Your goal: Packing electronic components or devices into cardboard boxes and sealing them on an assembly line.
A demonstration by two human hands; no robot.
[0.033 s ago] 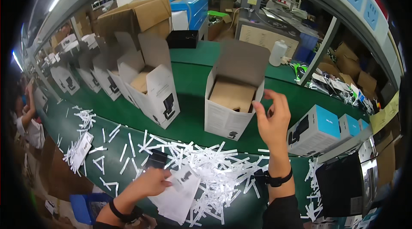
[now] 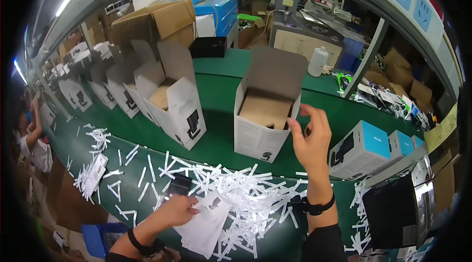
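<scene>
My left hand (image 2: pixel 179 210) is closed, with its fingertips pinching the edge of a white printed leaflet (image 2: pixel 201 232) in a small stack on the bench. Just beyond those fingers lies a small black box-like piece (image 2: pixel 180 184). My right hand (image 2: pixel 314 136) is at the right edge of an upright white carton (image 2: pixel 260 136), its thumb and fingers apart and curved; whether they touch the carton is hard to tell. The carton's lid stands up, and a brown cardboard insert (image 2: pixel 265 109) fills its inside.
Loose white paper strips (image 2: pixel 246 188) cover the near bench. More open white cartons (image 2: pixel 179 114) line up at left. Closed boxes with blue tops (image 2: pixel 361 149) stand at right. A white bottle (image 2: pixel 318 61) and a black tray (image 2: pixel 208 46) are farther back. A blue bin (image 2: pixel 93 240) is at lower left.
The two frames are nearly alike. The whole view has shifted very slightly, and my right hand appears a touch farther left, by the carton's edge.
</scene>
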